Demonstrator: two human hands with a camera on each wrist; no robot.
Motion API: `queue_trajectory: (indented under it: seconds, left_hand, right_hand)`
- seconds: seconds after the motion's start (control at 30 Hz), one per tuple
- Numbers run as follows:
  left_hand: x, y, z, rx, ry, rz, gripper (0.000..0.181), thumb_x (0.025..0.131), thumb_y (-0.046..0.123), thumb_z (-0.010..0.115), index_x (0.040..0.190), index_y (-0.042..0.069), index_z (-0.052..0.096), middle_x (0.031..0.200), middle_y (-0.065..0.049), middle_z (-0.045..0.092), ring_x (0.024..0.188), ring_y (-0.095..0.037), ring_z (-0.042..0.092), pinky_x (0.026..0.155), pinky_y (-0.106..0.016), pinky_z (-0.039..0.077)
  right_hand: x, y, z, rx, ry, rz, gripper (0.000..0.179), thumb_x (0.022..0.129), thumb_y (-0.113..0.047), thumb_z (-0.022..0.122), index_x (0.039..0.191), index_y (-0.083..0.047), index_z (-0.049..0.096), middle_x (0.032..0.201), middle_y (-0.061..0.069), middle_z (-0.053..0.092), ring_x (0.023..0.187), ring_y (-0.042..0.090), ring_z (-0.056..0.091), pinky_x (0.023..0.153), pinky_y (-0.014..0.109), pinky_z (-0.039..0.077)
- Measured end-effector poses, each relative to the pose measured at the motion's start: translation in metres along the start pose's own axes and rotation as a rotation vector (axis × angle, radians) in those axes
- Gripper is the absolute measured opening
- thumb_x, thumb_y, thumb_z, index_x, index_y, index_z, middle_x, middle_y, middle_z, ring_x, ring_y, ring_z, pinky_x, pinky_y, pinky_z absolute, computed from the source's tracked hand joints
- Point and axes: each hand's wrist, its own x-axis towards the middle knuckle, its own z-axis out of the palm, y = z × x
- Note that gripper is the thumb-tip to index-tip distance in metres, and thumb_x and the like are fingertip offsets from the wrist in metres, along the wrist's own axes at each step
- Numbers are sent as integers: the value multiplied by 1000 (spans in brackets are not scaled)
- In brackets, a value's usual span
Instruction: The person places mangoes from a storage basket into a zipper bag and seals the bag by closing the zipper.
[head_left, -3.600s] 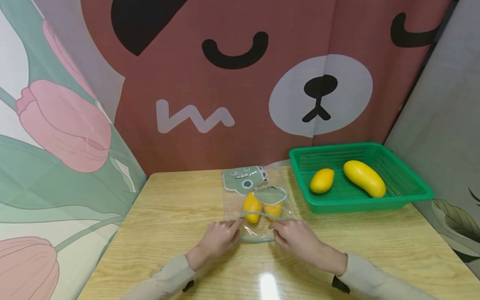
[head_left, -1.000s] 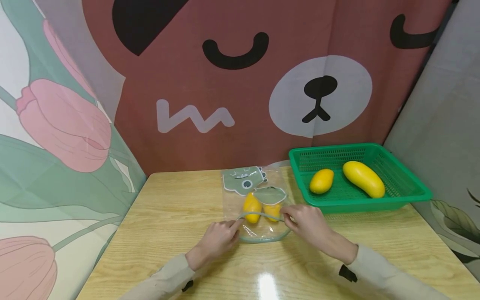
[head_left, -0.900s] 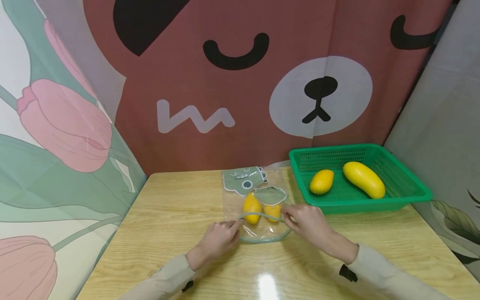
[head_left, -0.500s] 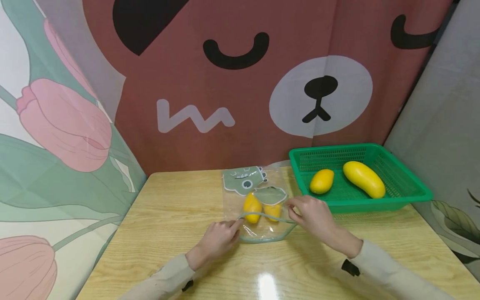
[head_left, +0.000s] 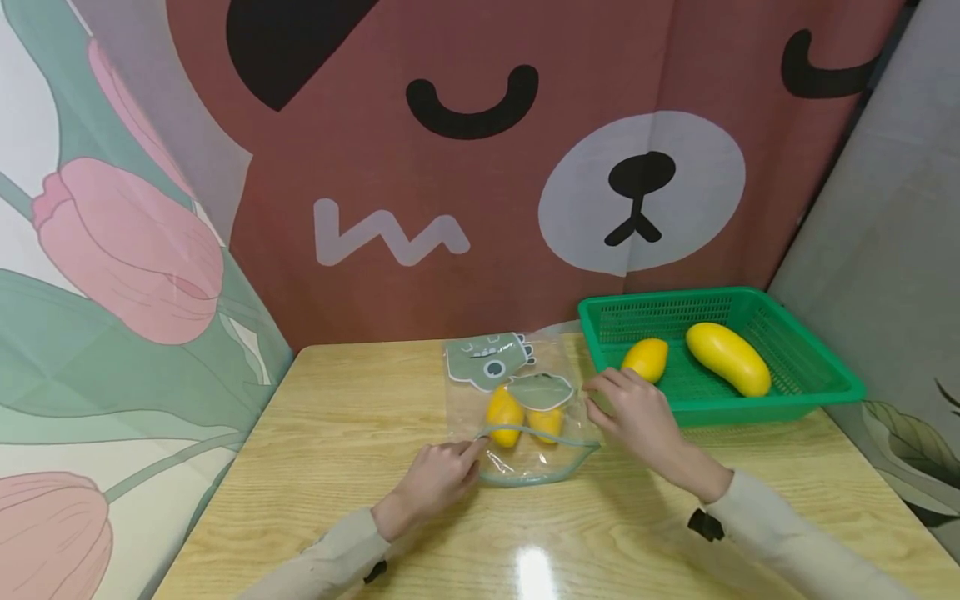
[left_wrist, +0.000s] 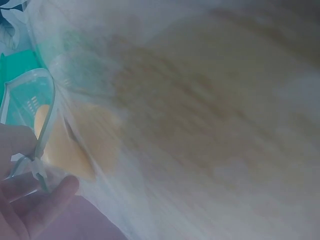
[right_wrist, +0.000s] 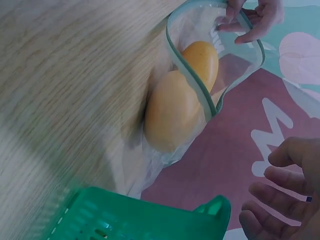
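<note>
A clear zip bag (head_left: 461,412) with green cartoon prints lies on the table, its green-edged mouth gaping toward me. Two yellow oval fruits rest inside: one lemon-like (head_left: 504,417), the other (head_left: 544,423) partly behind a print. My left hand (head_left: 435,479) pinches the left side of the bag's mouth; the left wrist view shows thumb and fingers around that rim (left_wrist: 47,125). Off the bag's right corner, my right hand (head_left: 637,417) hovers between bag and basket, holding nothing. Its fingers (right_wrist: 285,177) are loosely bent in the right wrist view.
A green perforated basket (head_left: 750,410) stands at the back right. It contains a yellow oval fruit (head_left: 647,360), partly covered by my right hand, and a longer curved yellow one (head_left: 727,358). A curtain with a bear print (head_left: 480,292) hangs directly behind the wooden table (head_left: 360,400).
My right hand drew the bag's right rim outward, widening the mouth, then let go and moved right toward the basket. My left hand stays at the left rim.
</note>
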Motion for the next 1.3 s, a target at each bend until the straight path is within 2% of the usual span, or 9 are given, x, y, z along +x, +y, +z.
queue_trajectory:
  seconds: [0.23, 0.47, 0.93, 1.13, 1.3]
  left_hand:
    - [0, 1, -2, 9, 2, -2, 37, 82, 6, 71, 119, 5, 64, 73, 3, 63, 54, -9, 57, 39, -20, 41]
    - [0, 2, -3, 2, -23, -7, 38, 83, 7, 71, 120, 5, 63, 72, 3, 63, 54, -9, 57, 40, -19, 40]
    - [-1, 2, -3, 13, -21, -3, 39, 83, 7, 71, 120, 5, 63, 70, 4, 61, 53, -8, 54, 39, -17, 36]
    - [-1, 2, -3, 17, -32, -10, 38, 83, 8, 71, 120, 4, 64, 72, 3, 63, 54, -8, 56, 40, -17, 38]
    - [-1, 2, -2, 13, -30, -13, 38, 83, 8, 72, 119, 3, 65, 73, 1, 64, 55, -10, 58, 40, -19, 40]
  right_hand:
    - [1, 6, -1, -1, 4, 11, 16, 78, -9, 77, 92, -5, 72, 91, 6, 64, 74, 25, 57, 56, 37, 53]
    - [1, 14, 0, -13, 13, 39, 17, 78, -7, 78, 94, -5, 71, 94, 9, 63, 78, 29, 56, 57, 41, 52]
    - [0, 35, 4, -9, -5, 137, 18, 83, -7, 74, 100, -4, 70, 100, 15, 63, 81, 34, 58, 51, 43, 51]
    - [0, 45, 6, 4, -34, 192, 17, 85, -7, 71, 102, -3, 71, 103, 17, 63, 82, 34, 57, 50, 41, 49]
    - [0, 51, 7, 10, -55, 217, 17, 87, -8, 68, 102, -1, 71, 104, 19, 63, 87, 38, 58, 52, 45, 51]
